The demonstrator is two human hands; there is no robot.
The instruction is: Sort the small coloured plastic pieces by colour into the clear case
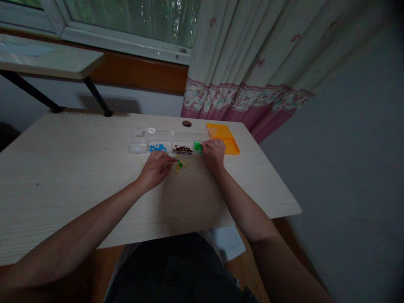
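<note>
My left hand [156, 169] reaches to a small pile of mixed yellow and green pieces [180, 164] on the tabletop. Its thumb and forefinger come together at the pile's left edge; anything between them is too small to make out. My right hand [214, 153] is over the right end of a clear compartment box [172, 139], its fingers curled at the compartment with green pieces [198, 146]. What those fingertips hold, if anything, is hidden. In the front row, blue pieces [158, 147] and dark brown pieces [182, 149] lie in separate compartments.
An orange tray or lid [232, 143] lies right of the clear box, partly behind my right hand. A round hole [187, 123] is near the pale table's [78, 181] back edge. A raised shelf [72, 63] stands at back left; a curtain [240, 63] hangs behind.
</note>
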